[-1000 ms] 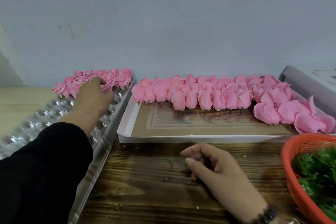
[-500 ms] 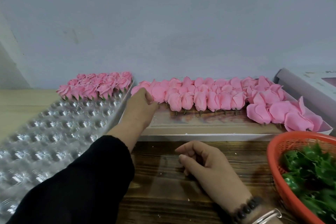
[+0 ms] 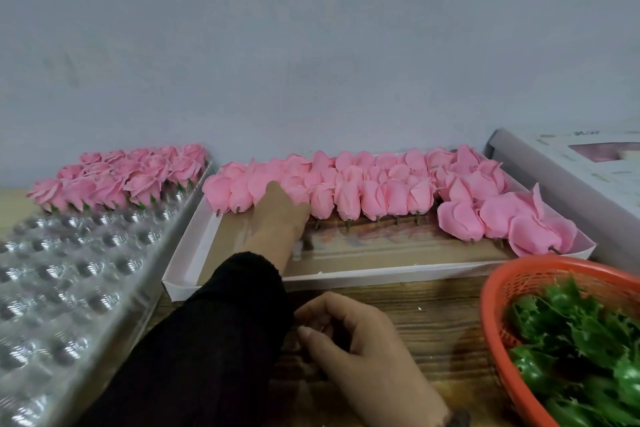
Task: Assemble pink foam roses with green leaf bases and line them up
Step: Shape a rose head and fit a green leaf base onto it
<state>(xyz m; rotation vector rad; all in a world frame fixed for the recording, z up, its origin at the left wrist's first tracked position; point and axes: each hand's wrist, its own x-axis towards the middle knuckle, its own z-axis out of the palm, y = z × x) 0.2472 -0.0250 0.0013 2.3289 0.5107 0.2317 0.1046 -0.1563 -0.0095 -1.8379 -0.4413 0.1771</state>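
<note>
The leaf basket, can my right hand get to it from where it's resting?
Probably yes. The right hand rests on the table, loosely curled, with bare wood between it and the basket. The basket is open-topped, the leaves exposed. The left hand is off at the roses.

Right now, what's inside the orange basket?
Green plastic leaves piled inside the orange basket. What lies under the pile, and the part past the frame edge, can't be seen.

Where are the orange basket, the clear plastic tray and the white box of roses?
orange basket [image 3: 498, 291], head view, upper-left rim.
clear plastic tray [image 3: 69, 274], head view, bare dimpled middle.
white box [image 3: 346, 277], head view, near wall.
</note>
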